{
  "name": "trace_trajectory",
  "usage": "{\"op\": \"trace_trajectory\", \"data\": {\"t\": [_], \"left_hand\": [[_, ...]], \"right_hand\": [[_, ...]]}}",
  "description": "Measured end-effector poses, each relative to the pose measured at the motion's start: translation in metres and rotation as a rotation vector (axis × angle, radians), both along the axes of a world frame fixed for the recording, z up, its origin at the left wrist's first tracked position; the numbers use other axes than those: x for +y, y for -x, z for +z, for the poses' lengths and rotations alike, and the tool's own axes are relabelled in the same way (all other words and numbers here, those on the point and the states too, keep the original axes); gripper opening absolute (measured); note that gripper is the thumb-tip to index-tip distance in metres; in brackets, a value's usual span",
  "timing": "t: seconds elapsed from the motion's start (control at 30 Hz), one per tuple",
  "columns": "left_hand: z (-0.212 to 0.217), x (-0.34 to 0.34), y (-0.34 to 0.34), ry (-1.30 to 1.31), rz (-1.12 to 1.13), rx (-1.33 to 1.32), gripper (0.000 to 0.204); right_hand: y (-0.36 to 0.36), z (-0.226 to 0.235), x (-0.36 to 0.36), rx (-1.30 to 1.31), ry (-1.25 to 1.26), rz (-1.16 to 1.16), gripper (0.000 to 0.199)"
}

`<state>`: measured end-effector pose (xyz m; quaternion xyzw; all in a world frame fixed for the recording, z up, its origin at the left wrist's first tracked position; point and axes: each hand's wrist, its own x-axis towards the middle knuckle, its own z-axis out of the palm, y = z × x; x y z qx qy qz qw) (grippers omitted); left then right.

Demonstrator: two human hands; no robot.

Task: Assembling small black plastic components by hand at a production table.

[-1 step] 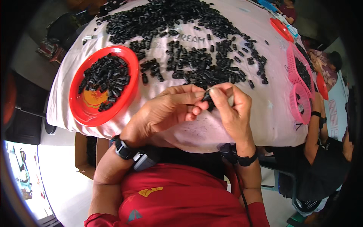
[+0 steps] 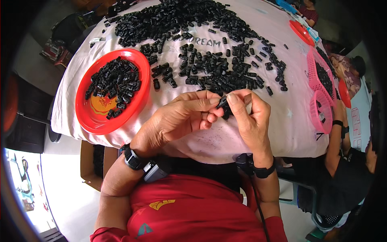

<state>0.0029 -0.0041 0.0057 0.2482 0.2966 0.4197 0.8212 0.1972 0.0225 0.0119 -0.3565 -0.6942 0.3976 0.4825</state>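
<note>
Pinching one black part [image 2: 221,102] near the view's centre, left hand [image 2: 183,111] and right hand [image 2: 254,115] look mid-piece, the batch [image 2: 115,76] in the red plate [image 2: 144,76] at ten o'clock perhaps done, the larger loose heap [image 2: 177,18] toward twelve apparently left.

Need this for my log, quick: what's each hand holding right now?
Left hand: closed, thumb and fingers pinching a small black part.
Right hand: fingers curled, thumb at the same part; its exact grip can't be told.
</note>
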Motion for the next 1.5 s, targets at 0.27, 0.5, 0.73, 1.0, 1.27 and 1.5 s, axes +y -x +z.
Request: {"op": "trace_trajectory", "data": {"t": [0.27,0.5,0.73,1.0,1.27,1.5], "left_hand": [[-0.003,0.003,-0.005,-0.05,0.011,-0.022,0.023],[-0.002,0.004,-0.006,-0.083,0.044,0.034,0.02],[0.0,0.005,-0.004,-0.14,0.116,0.085,0.021],[-0.006,0.005,-0.004,-0.051,0.004,-0.061,0.024],[-0.011,0.007,-0.004,-0.085,0.034,-0.027,0.025],[-0.008,0.005,-0.005,-0.042,-0.014,-0.001,0.025]], "right_hand": [[0.002,-0.007,0.002,0.065,-0.075,0.139,0.016],[-0.003,-0.002,0.004,0.012,-0.026,0.094,0.013],[0.0,-0.002,0.002,0.105,0.035,0.177,0.015],[0.001,-0.007,0.005,0.185,0.009,0.204,0.016],[-0.002,-0.011,0.006,0.027,-0.049,0.128,0.018],[0.001,-0.012,0.006,0.056,-0.042,0.133,0.019]]}}
